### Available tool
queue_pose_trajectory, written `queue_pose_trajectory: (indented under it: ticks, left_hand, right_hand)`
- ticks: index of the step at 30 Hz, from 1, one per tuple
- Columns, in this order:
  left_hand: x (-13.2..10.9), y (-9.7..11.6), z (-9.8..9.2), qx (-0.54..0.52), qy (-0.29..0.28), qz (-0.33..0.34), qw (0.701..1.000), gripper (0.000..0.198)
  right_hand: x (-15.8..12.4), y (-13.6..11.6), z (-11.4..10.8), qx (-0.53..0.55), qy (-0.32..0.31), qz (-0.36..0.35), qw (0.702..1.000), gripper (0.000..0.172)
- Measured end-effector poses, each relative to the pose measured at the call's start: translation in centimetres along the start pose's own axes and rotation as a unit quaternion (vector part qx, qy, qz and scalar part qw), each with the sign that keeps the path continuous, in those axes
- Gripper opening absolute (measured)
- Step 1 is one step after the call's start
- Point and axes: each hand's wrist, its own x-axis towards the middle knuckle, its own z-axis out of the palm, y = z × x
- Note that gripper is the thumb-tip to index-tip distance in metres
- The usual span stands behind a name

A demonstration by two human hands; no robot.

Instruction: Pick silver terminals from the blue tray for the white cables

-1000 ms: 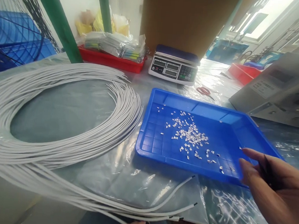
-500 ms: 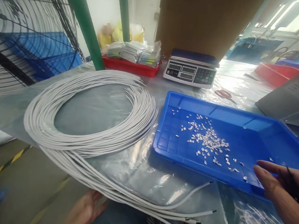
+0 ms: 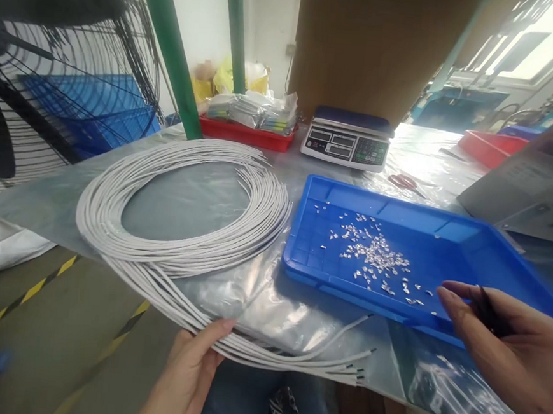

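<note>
1. The left hand (image 3: 186, 371), bottom centre of the frame, grasps the trailing strands of a coil of thin white insulated wires (image 3: 177, 253), which lies left of centre on clear plastic sheeting (image 3: 268, 315).
2. The right hand (image 3: 500, 346), lower right, clenches a slim black tool (image 3: 491, 312) above the corner of a shallow blue plastic tray (image 3: 353, 206) holding small silver metal bits (image 3: 373, 253).

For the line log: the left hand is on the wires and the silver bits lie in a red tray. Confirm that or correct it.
Not right: the head view shows the silver bits in a blue tray, not a red one. The left hand is on the wires, as you said.
</note>
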Motion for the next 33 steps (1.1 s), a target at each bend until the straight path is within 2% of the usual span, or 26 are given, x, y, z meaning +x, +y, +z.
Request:
queue_pose_trajectory:
  ticks: [3,5,9,12,17,21,24,26,28,30,33]
  left_hand:
    - [-0.2,0.0,-0.9,0.019,-0.031,-0.018,0.999,0.017]
    - [-0.5,0.0,-1.6,0.029,-0.045,-0.035,0.998,0.013]
    - [-0.9,-0.4,-3.2,0.047,-0.055,-0.046,0.996,0.014]
    - [-1.0,-0.7,-4.0,0.076,-0.051,-0.030,0.995,0.015]
    - [-2.0,-1.1,-4.2,0.143,-0.087,0.015,0.986,0.030]
    - [-3.9,-1.5,-4.9,0.232,-0.118,0.043,0.965,0.038]
    - [-5.2,-1.3,-6.0,0.323,-0.113,0.081,0.936,0.032]
    - [-5.7,-0.4,-6.1,0.384,-0.115,0.135,0.906,0.026]
    - [-5.7,1.1,-5.5,0.452,-0.121,0.214,0.857,0.022]
    - [-5.0,3.0,-4.2,0.532,-0.118,0.305,0.781,0.021]
    - [-3.0,5.5,-1.3,0.638,-0.105,0.435,0.626,0.022]
  right_hand:
    - [0.3,-1.6,-0.8,0.014,-0.035,0.041,0.998,0.048]
    - [0.3,-2.3,-1.2,0.020,-0.053,0.045,0.997,0.049]
    - [0.2,-2.2,-1.1,0.038,-0.065,0.018,0.997,0.045]
    - [0.3,-1.5,-0.6,0.041,-0.065,-0.014,0.997,0.037]
    - [0.4,-1.3,-0.4,0.036,-0.068,-0.038,0.996,0.018]
    - [-0.5,-1.3,-0.8,0.059,-0.062,-0.037,0.996,0.012]
    - [-1.2,-0.7,-1.0,0.085,-0.052,-0.030,0.995,0.012]
    - [-1.4,-0.2,-1.2,0.096,-0.040,-0.030,0.994,0.012]
    - [-1.4,0.0,-1.3,0.109,-0.019,-0.042,0.993,0.014]
    - [-1.3,0.0,-1.4,0.127,0.009,-0.063,0.990,0.025]
    - [-1.2,-0.2,-1.4,0.152,0.045,-0.088,0.983,0.041]
